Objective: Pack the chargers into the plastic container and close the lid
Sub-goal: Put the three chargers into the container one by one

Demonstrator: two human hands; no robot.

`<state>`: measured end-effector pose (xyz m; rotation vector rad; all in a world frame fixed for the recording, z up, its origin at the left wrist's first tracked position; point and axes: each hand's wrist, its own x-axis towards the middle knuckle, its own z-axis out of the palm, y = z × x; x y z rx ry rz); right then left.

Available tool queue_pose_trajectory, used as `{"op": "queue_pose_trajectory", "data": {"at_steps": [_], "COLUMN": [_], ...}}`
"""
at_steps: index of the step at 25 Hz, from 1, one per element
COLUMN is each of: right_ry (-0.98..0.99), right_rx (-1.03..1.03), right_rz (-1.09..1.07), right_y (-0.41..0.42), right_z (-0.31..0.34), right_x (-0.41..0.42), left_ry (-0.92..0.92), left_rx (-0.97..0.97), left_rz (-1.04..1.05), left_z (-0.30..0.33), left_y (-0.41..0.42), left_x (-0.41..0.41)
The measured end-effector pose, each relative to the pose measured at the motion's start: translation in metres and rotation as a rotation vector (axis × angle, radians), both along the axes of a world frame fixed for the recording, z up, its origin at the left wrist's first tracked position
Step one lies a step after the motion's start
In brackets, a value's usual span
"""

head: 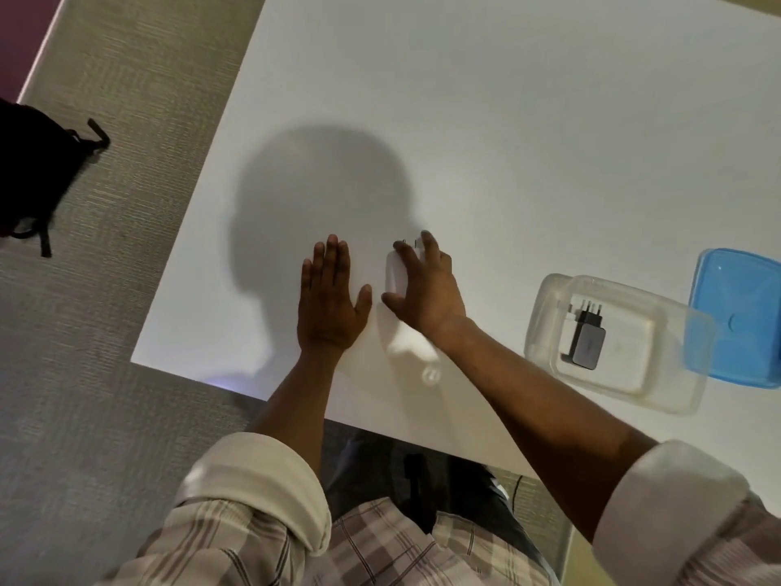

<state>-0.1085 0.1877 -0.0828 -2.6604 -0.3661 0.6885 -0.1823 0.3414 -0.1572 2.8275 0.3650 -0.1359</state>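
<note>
The right hand point(422, 289) is closing loosely around the white charger point(395, 270), its prongs pointing away, with the clear plastic container point(545, 315) lying to its right.

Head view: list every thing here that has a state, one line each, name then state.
plastic container: open, lid off, on the table.
blue lid: off, lying beside the container, one edge overlapped by it.
dark charger: already inside the container.
white charger: on the table, right hand closing around it.
right hand: curled over the white charger.
left hand: flat on the table, holding nothing.
</note>
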Motion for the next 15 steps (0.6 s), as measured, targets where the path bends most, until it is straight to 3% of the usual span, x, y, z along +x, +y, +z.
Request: {"op": "queue_pose_trajectory", "data": {"at_steps": [8, 11, 15], "right_ry": [-0.089, -0.05, -0.158], "right_rx": [-0.129, -0.135, -0.12], "right_rz": [-0.025, -0.018, -0.037], "right_y": [-0.059, -0.087, -0.112], "right_z": [0.004, 0.012, 0.033], "right_x": [-0.061, -0.064, -0.072], "left_ry": [-0.02, -0.01, 0.01], "left_rx": [-0.009, -0.029, -0.047], "left_rz": [0.006, 0.017, 0.065], "left_z": [0.003, 0.004, 0.007], "left_y": [-0.011, -0.041, -0.1], "left_x": [0.0, -0.003, -0.006]}}
